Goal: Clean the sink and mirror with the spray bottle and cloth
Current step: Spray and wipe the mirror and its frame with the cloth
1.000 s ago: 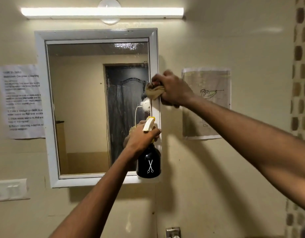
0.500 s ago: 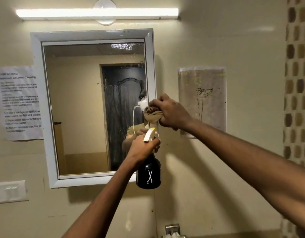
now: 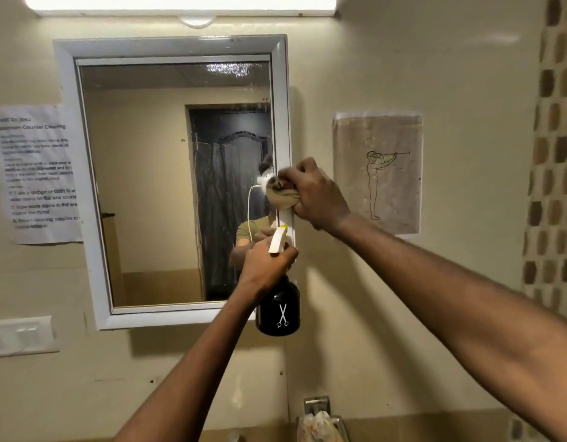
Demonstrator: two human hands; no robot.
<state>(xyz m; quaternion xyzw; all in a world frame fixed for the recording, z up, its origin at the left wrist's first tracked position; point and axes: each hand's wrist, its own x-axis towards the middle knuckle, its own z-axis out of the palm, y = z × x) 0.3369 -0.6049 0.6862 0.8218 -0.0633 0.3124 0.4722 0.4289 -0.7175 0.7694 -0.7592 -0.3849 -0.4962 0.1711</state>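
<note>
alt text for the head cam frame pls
A person's right hand presses a crumpled tan cloth against the right side of a white-framed wall mirror, while the left hand grips a black spray bottle just below it. Paper notices hang on the wall on either side.

Both your arms reach forward and up, bare from the forearm. Your right hand [image 3: 317, 193] is farther and higher, knuckles up, fingers curled tight around the bunched cloth [image 3: 282, 196]. Your left hand [image 3: 266, 266] sits lower and just left of it, wrist bent, fingers wrapped round the neck of the spray bottle [image 3: 278, 311].
</note>
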